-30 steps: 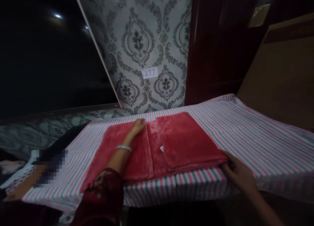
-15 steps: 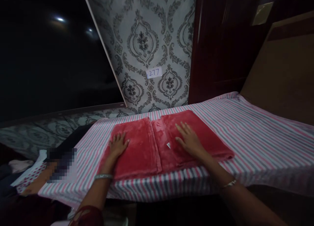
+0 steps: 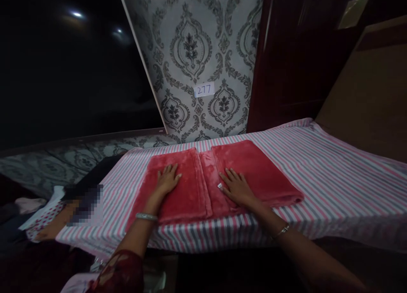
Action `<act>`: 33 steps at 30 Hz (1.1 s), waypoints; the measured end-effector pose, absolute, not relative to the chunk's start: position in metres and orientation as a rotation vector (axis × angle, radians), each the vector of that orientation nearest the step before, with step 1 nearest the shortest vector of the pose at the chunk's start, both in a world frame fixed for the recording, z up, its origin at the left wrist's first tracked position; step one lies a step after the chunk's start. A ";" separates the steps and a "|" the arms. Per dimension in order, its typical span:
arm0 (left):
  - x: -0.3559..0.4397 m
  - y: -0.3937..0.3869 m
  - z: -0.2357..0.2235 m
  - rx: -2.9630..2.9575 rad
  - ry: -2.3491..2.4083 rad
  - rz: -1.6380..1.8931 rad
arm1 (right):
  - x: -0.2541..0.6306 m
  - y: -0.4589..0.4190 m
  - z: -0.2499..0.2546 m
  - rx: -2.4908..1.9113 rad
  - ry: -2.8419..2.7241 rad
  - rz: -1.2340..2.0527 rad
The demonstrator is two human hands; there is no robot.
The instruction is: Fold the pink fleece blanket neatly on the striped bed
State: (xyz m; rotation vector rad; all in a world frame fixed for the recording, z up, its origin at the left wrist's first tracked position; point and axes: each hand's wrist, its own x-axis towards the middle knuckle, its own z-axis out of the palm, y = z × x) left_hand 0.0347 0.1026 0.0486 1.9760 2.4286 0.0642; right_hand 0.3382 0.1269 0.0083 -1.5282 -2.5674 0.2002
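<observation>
A red plush blanket (image 3: 187,191) lies on a striped cloth, its two sides folded inward with a narrow strip between them. On the left folded panel my left hand (image 3: 167,180) rests flat, fingers spread. My right hand (image 3: 237,187) lies flat near the inner edge of the right panel, fingers stretched out, beside a small white tag (image 3: 219,185). Neither hand grips the fabric. At its right end the right panel shows a rounded, layered fold.
The pink, white and grey striped cloth (image 3: 321,174) covers the table. Behind it are a patterned wall with a paper marked 277 (image 3: 204,89), a dark screen (image 3: 70,72) and a brown board (image 3: 372,89). Clothes (image 3: 30,206) and a partly blurred person are at the left.
My left hand has slid to the right across the left panel. My right hand has moved left and slightly down, toward the inner edge by the tag. The view has shifted slightly.
</observation>
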 end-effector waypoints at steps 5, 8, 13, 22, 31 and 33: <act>0.086 0.134 0.049 2.113 2.259 0.196 | 0.319 0.105 0.012 -1.287 -2.507 0.235; 0.111 0.148 0.045 2.068 2.378 0.300 | 0.311 0.084 0.013 -1.060 -2.482 0.310; 0.126 0.157 0.040 2.031 2.444 0.352 | 0.297 0.062 0.015 -1.010 -2.493 0.442; 0.126 0.156 0.027 2.140 2.331 0.516 | 0.292 0.057 0.011 -0.943 -2.425 0.669; 0.131 0.152 0.018 2.137 2.382 0.450 | 0.318 0.073 0.042 -0.842 -2.369 0.494; 0.131 0.152 0.017 2.158 2.325 0.366 | 0.313 0.071 0.019 -0.795 -2.426 0.426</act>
